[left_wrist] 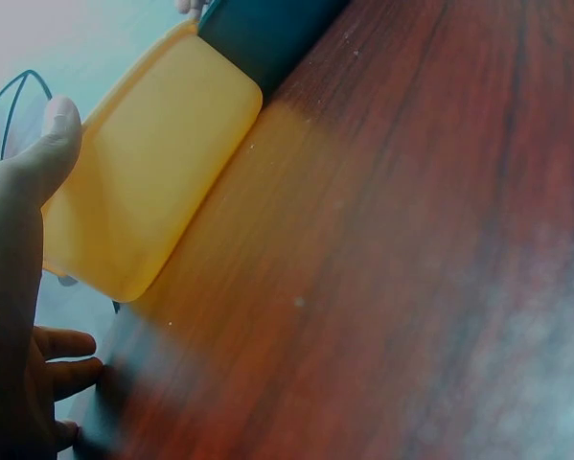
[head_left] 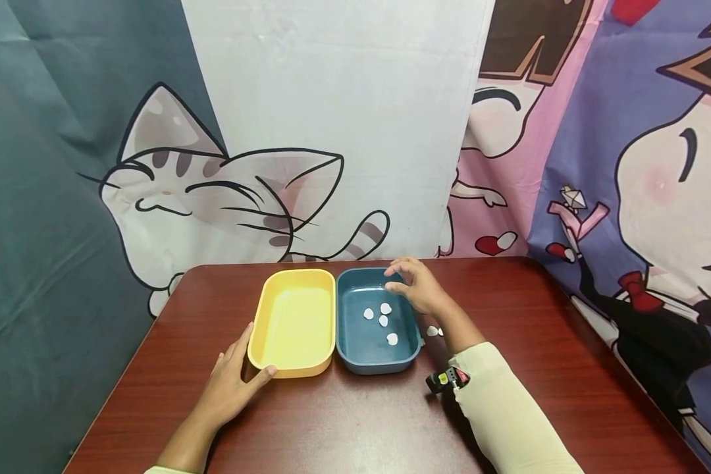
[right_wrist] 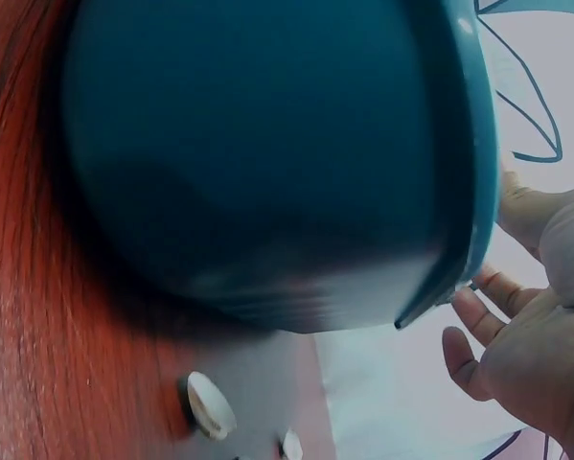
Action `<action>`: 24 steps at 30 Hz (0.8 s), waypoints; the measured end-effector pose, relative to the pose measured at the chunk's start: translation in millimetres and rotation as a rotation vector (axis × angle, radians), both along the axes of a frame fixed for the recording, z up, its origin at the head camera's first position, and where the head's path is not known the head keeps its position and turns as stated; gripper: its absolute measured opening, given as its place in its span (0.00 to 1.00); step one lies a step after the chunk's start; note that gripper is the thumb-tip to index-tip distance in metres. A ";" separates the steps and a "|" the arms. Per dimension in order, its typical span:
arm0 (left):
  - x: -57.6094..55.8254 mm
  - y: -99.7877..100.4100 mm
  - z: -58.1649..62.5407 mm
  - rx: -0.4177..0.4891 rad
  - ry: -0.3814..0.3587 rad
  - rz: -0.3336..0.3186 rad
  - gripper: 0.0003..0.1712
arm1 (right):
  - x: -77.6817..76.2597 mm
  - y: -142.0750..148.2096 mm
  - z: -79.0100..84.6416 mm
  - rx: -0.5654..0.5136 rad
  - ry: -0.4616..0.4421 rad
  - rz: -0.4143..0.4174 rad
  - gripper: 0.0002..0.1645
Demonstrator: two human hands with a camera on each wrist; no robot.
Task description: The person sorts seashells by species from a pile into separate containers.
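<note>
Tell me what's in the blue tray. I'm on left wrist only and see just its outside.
Observer: Four white pieces lie in the blue tray, seen from the head view.
Operator: Right hand holding one?
Observer: None visible. The right hand is at the tray's far right corner, a gap showing between thumb and fingers.
Operator: Any pieces outside?
Observer: Yes, at least two loose pieces on the table, right of the blue tray, by the right wrist.

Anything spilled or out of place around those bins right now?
Possibly stray: at least two white pieces lie on the table, right of the blue bin, while four similar ones sit inside it. Nothing looks damaged.
</note>
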State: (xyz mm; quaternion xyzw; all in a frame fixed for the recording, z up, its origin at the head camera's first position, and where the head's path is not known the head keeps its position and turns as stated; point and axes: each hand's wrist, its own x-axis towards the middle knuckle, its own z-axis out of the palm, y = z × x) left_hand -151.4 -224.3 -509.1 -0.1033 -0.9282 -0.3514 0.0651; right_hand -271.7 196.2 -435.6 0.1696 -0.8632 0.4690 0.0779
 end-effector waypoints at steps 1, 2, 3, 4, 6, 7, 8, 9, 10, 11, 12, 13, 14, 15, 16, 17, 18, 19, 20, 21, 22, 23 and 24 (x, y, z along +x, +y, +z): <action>-0.1 -0.1 0.2 0.000 0.001 0.000 0.59 | 0.1 1.0 -0.4 0.012 -0.002 -0.008 0.11; -0.3 -0.2 0.3 0.001 0.001 0.000 0.59 | 0.4 1.8 -0.5 0.023 -0.007 -0.017 0.11; -0.5 -0.2 0.4 0.001 0.001 -0.001 0.59 | 0.6 2.5 -0.5 0.028 -0.011 -0.023 0.11; -0.6 -0.2 0.5 0.002 0.001 -0.002 0.59 | 0.8 3.3 -0.7 0.034 -0.014 -0.029 0.11; -0.6 -0.4 0.5 0.001 -0.002 -0.002 0.59 | 1.5 4.6 -1.1 0.043 -0.022 -0.036 0.12; -0.6 -0.5 0.4 0.002 -0.003 -0.002 0.59 | 2.0 5.3 -1.0 0.042 -0.029 -0.036 0.12; -0.5 -0.6 0.3 0.001 -0.003 -0.002 0.59 | 2.2 6.0 -1.2 0.043 -0.032 -0.035 0.12; -0.4 -0.6 0.1 0.001 -0.004 -0.002 0.59 | 2.7 7.1 -1.6 0.048 -0.032 -0.035 0.12; -0.1 -0.8 -0.1 0.000 -0.005 -0.001 0.59 | 3.0 8.0 -1.7 0.049 -0.031 -0.035 0.13; 0.1 -1.0 -0.3 -0.001 -0.006 0.001 0.59 | 3.2 9.2 -2.0 0.049 -0.028 -0.034 0.13; 0.3 -1.0 -0.4 -0.002 -0.007 0.002 0.60 | 3.4 10.4 -2.3 0.051 -0.024 -0.035 0.13; 0.2 -1.0 -0.6 -0.003 -0.006 0.002 0.60 | 3.7 12.0 -2.8 0.050 -0.018 -0.037 0.13; 0.2 -0.9 -0.8 -0.003 -0.004 0.002 0.60 | 3.8 13.8 -3.5 0.052 -0.011 -0.042 0.14; 0.0 -0.8 -0.9 -0.002 -0.002 0.000 0.59 | 4.3 15.7 -4.3 0.051 -0.007 -0.047 0.14; -0.2 -0.6 -0.9 -0.002 0.003 0.000 0.59 | 4.9 17.7 -5.0 0.049 -0.006 -0.051 0.14; -0.4 -0.4 -1.1 -0.002 0.007 -0.001 0.59 | 5.5 19.8 -6.0 0.050 -0.007 -0.056 0.14; -0.6 -0.2 -1.3 -0.001 0.012 -0.002 0.59 | 6.2 21.8 -6.9 0.054 -0.010 -0.062 0.14; -0.8 -0.2 -1.5 0.000 0.016 -0.004 0.59 | 6.9 23.9 -8.1 0.056 -0.014 -0.066 0.15; -0.8 -0.2 -1.7 0.001 0.018 -0.005 0.59 | 7.5 26.0 -9.2 0.062 -0.017 -0.070 0.15; -0.8 -0.3 -1.9 0.000 0.020 -0.005 0.59 | 8.2 28.1 -10.1 0.063 -0.019 -0.071 0.15; -0.7 -0.4 -2.2 -0.001 0.020 -0.004 0.59 | 8.9 30.0 -10.7 0.066 -0.018 -0.070 0.15; -0.6 -0.7 -2.3 -0.001 0.018 -0.003 0.59 | 9.3 31.8 -11.4 0.067 -0.016 -0.071 0.14; -0.4 -1.0 -2.5 -0.001 0.017 -0.002 0.59 | 10.0 33.5 -11.9 0.070 -0.011 -0.071 0.13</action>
